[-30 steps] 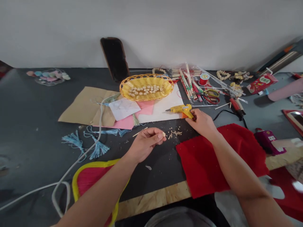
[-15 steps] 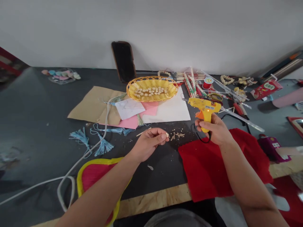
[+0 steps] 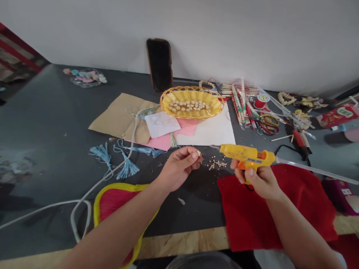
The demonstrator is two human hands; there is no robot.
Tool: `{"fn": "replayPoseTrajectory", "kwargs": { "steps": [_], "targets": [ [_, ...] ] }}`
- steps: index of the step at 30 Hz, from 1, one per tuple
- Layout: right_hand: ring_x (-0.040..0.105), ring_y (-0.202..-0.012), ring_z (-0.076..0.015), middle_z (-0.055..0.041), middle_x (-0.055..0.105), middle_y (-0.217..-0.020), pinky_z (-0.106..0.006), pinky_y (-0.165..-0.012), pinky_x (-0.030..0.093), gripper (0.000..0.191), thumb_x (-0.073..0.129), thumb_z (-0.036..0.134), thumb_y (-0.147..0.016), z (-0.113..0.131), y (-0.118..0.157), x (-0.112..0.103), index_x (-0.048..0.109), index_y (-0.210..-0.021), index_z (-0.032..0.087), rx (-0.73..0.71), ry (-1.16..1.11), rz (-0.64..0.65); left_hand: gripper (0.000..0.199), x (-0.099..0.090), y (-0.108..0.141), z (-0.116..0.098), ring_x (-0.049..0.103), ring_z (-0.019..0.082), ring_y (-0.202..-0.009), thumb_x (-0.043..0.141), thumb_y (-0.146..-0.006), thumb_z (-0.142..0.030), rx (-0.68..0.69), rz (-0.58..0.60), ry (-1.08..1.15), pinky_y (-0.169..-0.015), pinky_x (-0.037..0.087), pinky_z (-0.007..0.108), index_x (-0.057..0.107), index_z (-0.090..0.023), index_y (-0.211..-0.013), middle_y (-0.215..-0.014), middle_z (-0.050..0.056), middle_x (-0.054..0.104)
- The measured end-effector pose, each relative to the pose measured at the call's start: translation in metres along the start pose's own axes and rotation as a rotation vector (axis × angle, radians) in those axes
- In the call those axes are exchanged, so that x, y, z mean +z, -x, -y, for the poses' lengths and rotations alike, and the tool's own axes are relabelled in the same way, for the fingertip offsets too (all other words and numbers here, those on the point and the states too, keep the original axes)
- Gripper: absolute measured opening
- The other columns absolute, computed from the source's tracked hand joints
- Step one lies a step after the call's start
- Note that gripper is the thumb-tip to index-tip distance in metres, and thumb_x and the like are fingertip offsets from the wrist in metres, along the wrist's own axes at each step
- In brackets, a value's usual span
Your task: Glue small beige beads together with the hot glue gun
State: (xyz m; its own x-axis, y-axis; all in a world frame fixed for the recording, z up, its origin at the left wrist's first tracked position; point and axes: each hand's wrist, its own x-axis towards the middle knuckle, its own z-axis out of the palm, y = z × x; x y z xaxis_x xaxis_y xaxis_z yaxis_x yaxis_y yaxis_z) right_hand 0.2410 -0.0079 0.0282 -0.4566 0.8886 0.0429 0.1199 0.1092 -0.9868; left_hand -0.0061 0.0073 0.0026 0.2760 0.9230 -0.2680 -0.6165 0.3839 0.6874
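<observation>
Between thumb and fingers, my left hand pinches a small cream-coloured piece, too small to make out fully. My right hand is wrapped round the handle of a yellow glue gun, whose clear glue stick juts out behind. Its metal nozzle points left, a short way from the pinched piece and apart from it. Loose small pale beads lie on the dark table between my hands. Beyond them, a yellow woven basket holds several little cream clusters.
A red cloth lies under my right forearm. Blue tassels and a white cord are at left. Brown paper lies near the basket, and a phone leans on the wall. Scissors and a thread spool sit at right.
My right hand has brought the glue gun lower and turned it more level, its nozzle nearer my left hand. My left hand keeps its pinch. The whole view has shifted slightly.
</observation>
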Motion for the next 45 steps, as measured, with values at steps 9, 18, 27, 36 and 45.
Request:
{"fn": "replayPoseTrajectory", "kwargs": {
  "steps": [9, 18, 27, 36, 45],
  "targets": [
    [0.041, -0.054, -0.0132, 0.0005, 0.048, -0.064, -0.03, -0.051, 0.035, 0.038, 0.04, 0.054, -0.096, -0.011, 0.002, 0.006, 0.06, -0.1, 0.022, 0.017, 0.048, 0.089, 0.02, -0.002, 0.0, 0.001, 0.054, 0.007, -0.058, 0.082, -0.069, -0.029, -0.027, -0.004, 0.008, -0.059, 0.043, 0.02, 0.068, -0.014, -0.073, -0.064, 0.0, 0.064],
    [0.039, -0.053, -0.0133, 0.0014, 0.046, -0.062, -0.031, -0.053, 0.034, 0.038, 0.039, 0.055, -0.096, -0.013, 0.002, 0.006, 0.058, -0.098, 0.022, 0.022, 0.1, 0.093, 0.021, -0.002, -0.001, 0.002, 0.056, 0.008, -0.06, 0.083, -0.067, -0.03, -0.034, -0.008, -0.004, -0.058, 0.042, 0.02, 0.068, -0.015, -0.072, -0.064, 0.0, 0.065],
    [0.041, -0.056, -0.0141, 0.001, 0.047, -0.063, -0.032, -0.056, 0.035, 0.036, 0.039, 0.053, -0.096, -0.012, 0.0, 0.005, 0.057, -0.093, 0.022, 0.023, 0.128, 0.099, 0.021, -0.003, 0.0, 0.003, 0.053, 0.007, -0.057, 0.081, -0.069, -0.031, -0.034, 0.007, -0.027, -0.056, 0.04, 0.02, 0.067, -0.015, -0.072, -0.065, 0.0, 0.066],
    [0.04, -0.054, -0.0118, 0.0015, 0.048, -0.063, -0.029, -0.053, 0.034, 0.037, 0.039, 0.054, -0.096, -0.015, 0.0, 0.004, 0.056, -0.092, 0.021, -0.01, 0.147, 0.091, 0.022, -0.003, -0.001, 0.003, 0.054, 0.007, -0.057, 0.082, -0.069, -0.031, -0.04, 0.002, -0.018, -0.056, 0.041, 0.019, 0.067, -0.014, -0.072, -0.065, 0.0, 0.066],
    [0.04, -0.053, -0.0109, 0.0015, 0.047, -0.063, -0.028, -0.05, 0.032, 0.036, 0.039, 0.053, -0.097, -0.015, 0.001, 0.003, 0.056, -0.09, 0.021, -0.026, 0.175, 0.093, 0.02, -0.004, -0.001, 0.003, 0.054, 0.007, -0.057, 0.081, -0.07, -0.03, -0.038, 0.016, -0.02, -0.056, 0.04, 0.019, 0.068, -0.015, -0.072, -0.065, 0.0, 0.066]
  ]
}}
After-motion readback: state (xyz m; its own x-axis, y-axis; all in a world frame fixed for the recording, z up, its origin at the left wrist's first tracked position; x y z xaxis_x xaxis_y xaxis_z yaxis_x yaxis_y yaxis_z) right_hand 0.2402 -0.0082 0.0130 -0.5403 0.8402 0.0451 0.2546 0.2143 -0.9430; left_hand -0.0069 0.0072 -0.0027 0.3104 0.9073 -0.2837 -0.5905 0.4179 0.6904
